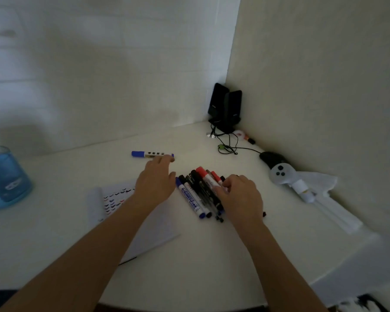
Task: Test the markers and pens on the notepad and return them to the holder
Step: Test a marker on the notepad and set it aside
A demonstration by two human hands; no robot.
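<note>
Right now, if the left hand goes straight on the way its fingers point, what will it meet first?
Most likely the blue marker lying alone on the desk: the left hand has its fingertips at the marker's right end. Whether they touch is unclear.

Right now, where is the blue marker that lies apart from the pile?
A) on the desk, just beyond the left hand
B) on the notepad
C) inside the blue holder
A: the blue marker lies flat on the desk, at the fingertips of the left hand.
</note>
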